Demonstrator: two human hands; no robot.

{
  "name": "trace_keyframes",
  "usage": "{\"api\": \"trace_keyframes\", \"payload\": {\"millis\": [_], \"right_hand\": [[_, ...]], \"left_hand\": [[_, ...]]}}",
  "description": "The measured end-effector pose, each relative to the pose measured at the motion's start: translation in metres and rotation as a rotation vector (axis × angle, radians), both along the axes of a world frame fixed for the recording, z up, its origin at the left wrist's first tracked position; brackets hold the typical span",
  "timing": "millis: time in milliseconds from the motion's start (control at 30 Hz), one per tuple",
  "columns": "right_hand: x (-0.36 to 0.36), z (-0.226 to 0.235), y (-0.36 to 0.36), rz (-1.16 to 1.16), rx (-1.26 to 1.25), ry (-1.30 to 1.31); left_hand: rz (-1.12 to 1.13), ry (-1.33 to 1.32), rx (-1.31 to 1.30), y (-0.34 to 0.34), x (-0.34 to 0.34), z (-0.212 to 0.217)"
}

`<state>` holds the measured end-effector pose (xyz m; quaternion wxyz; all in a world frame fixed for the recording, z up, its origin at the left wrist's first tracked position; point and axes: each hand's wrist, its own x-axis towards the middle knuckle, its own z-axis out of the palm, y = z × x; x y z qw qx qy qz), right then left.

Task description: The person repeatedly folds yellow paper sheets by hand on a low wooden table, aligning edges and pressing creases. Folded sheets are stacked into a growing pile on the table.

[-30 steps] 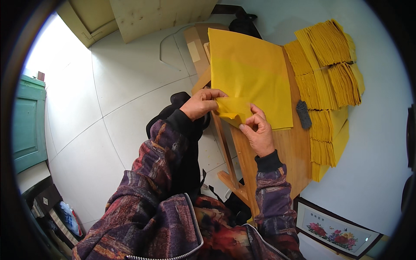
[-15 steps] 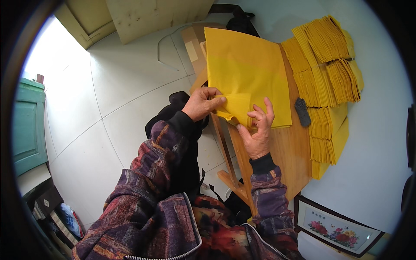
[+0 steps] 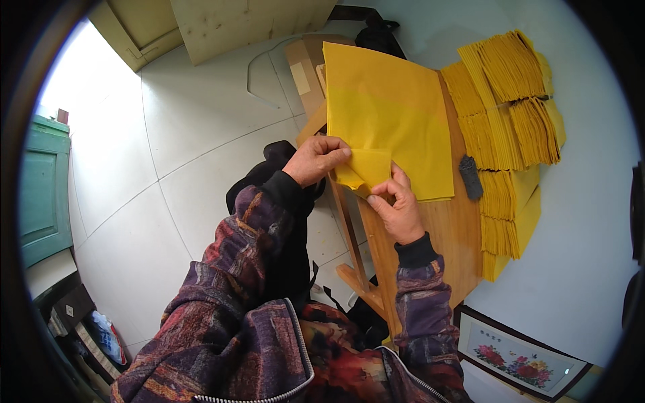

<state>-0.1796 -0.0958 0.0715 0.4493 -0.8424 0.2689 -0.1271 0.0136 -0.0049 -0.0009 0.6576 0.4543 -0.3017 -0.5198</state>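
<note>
A stack of large yellow paper sheets (image 3: 390,101) lies at the left side of a wooden table (image 3: 440,242). Its near left corner is lifted into a folded flap (image 3: 373,161). My left hand (image 3: 314,161) is closed on the flap's left side, thumb on top. With thumb and fingertips, my right hand (image 3: 401,213) pinches the flap's near right edge. The rest of the right hand's fingers are curled in. How many sheets are in the flap I cannot tell.
Thick bundles of folded yellow paper (image 3: 505,70) line the table's right side against the wall. A dark grey fuzzy pad (image 3: 470,178) sits beside them. A cardboard box (image 3: 306,84) stands beyond the table, and a framed flower picture (image 3: 517,352) leans at the lower right.
My right hand's fingers, spread and raised before, have come down and closed on the flap's edge. My left hand keeps its grip. The whole view has shifted slightly.
</note>
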Motion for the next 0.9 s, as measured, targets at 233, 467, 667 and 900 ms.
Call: {"api": "trace_keyframes", "payload": {"millis": [233,467,667,900], "right_hand": [[0.004,-0.005,0.004,0.002,-0.211,0.030],[-0.029,0.004,-0.022,-0.105,-0.150,-0.113],[-0.100,-0.002,-0.133,-0.757,-0.795,0.521],[-0.109,0.004,-0.160,-0.615,-0.707,0.976]], "left_hand": [[0.027,-0.237,0.035,0.006,0.004,0.001],[0.048,-0.020,0.055,0.000,-0.001,-0.002],[0.059,-0.031,0.084,0.000,-0.001,0.003],[0.059,-0.209,0.166,0.001,0.000,0.004]]}}
